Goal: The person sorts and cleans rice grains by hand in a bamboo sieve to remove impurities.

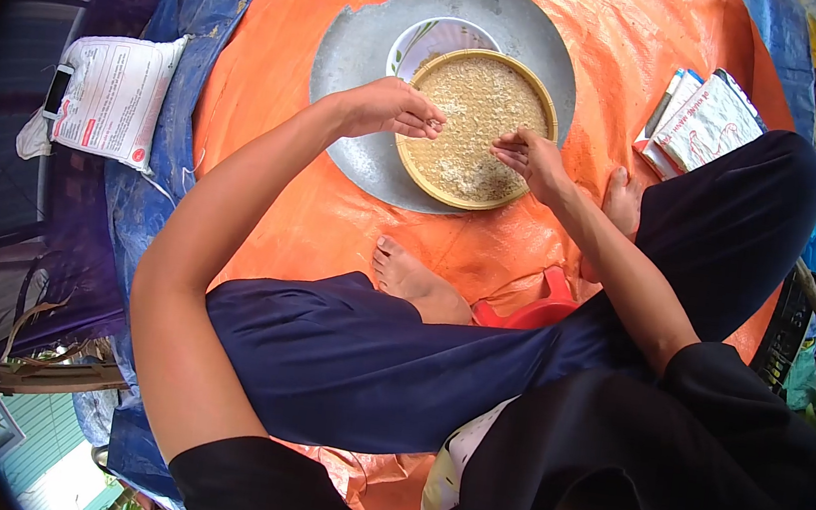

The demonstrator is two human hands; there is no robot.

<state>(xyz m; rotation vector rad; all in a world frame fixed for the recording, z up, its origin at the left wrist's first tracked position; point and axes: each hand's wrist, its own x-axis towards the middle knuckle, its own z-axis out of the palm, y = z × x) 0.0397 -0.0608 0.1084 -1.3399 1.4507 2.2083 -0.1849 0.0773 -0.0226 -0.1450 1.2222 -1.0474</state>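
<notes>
A round, shallow sieve with a yellow rim (552, 110) sits tilted over a white bowl with a leaf pattern (443, 32). Small pale grains (480, 112) cover its inside, with whiter patches among them. Above the sieve's left edge is my left hand (394, 110), its fingers drawn together in a pinch. My right hand (532, 158) hovers over the right part of the sieve, fingertips also pressed together. Whatever either pinch holds is too small to make out. Sieve and bowl both rest on a large round grey metal tray (359, 63) with a ragged edge.
An orange tarp (271, 129) lies under everything, bordered by a blue tarp (188, 18). Printed packets (710, 123) lie to the right, near my foot. A white printed sack (119, 96) with a dark device on it is at the left. A red plastic object (533, 310) shows beside my leg.
</notes>
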